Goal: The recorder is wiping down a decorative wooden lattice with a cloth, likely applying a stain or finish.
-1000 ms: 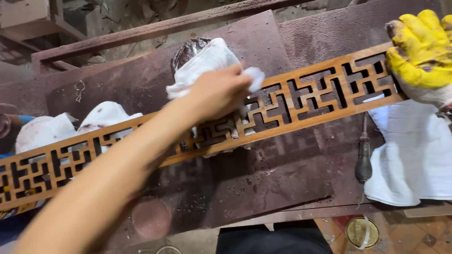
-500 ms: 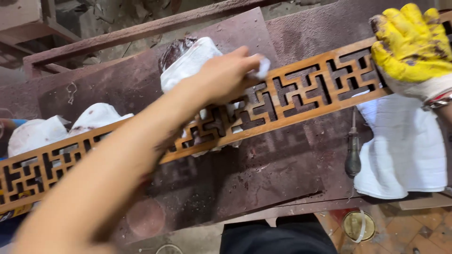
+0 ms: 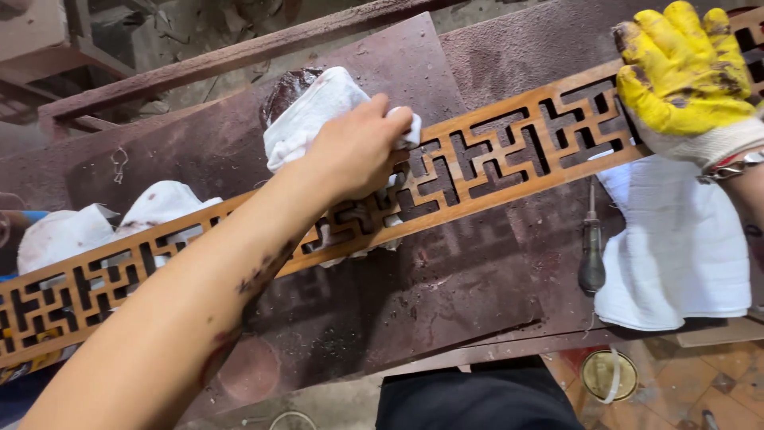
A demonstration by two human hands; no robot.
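— Two hands on one long piece, yes?

— Yes. A long carved wooden fretwork strip [image 3: 493,159] lies slanting across a stained dark workboard [image 3: 398,302], low at the left and rising to the upper right. Both ends run out of frame, so its full length cannot be seen.

— What does the left hand do?

— The left hand [image 3: 358,151], bare, presses on the middle of the strip with its fingers curled tight around a white rag [image 3: 318,111]. Part of the rag bunches up above the knuckles, and its top edge is soaked dark. More white cloth shows through the cut-outs under the hand; whether it is the same rag I cannot tell.

— And the right?

— The right hand [image 3: 684,80] wears a yellow glove smeared brown. It lies on the strip's upper right end with fingers spread flat and loose; the palm side is hidden, so whether it grips the edge is unclear.

— Anything else on the board?

— A dark-handled screwdriver [image 3: 591,247] lies just beside a folded white cloth [image 3: 676,255] under the strip's right part. Crumpled stained cloths [image 3: 103,227] sit behind the strip at the left, half hidden by it.

— Any containers?

— One small round tin [image 3: 609,374] on the tiled floor below the board, with a pale handle across it; its contents are too small to make out
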